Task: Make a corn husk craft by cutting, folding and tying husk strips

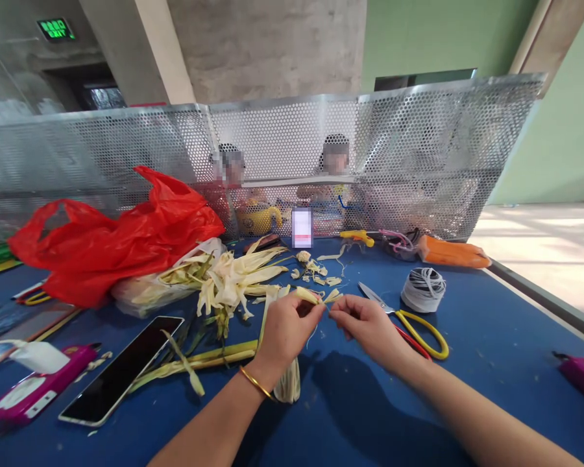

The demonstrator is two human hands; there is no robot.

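My left hand (283, 327), with a gold bangle at the wrist, pinches a small bundle of pale corn husk (307, 296). A twisted husk end (333, 296) sticks out to the right of those fingers. My right hand (370, 324) is closed in a pinch just beside it; whatever sits between its fingertips is too small to make out. A fine thread (313, 336) dangles below the husk. Under my left wrist lies a folded strip of husk (288, 384). A heap of dry corn husks (238, 272) is left of my hands, with small scraps (321, 269) in front.
Scissors (435, 332) with yellow and red handles lie beside my right hand, near a grey thread roll (423, 290). A black phone (121, 370), a magenta device (43, 383) and a red plastic bag (121, 240) are leftward. Behind a perforated metal screen (282, 130) sit two people.
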